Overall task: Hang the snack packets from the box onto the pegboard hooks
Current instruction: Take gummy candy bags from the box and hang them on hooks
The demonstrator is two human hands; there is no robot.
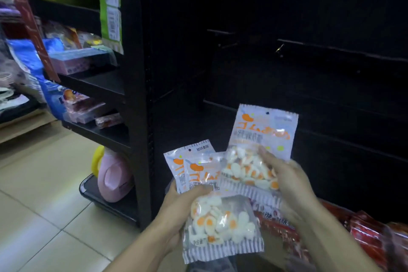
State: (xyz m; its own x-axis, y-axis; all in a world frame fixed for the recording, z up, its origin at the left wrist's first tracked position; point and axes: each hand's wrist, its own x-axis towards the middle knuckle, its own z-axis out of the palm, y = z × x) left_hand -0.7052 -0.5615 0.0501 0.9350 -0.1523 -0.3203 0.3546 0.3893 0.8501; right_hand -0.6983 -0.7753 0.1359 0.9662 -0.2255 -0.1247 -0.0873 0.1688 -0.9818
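Red packets (362,231) under right hand (289,180); black shelf (136,95) left

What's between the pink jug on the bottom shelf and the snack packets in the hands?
In the head view, only the shelf unit's black upright post stands between the pink jug and the egg-gummy packets fanned in the left hand.

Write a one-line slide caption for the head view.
Left hand fans several egg-gummy packets; right hand holds one packet upright before a dark display.
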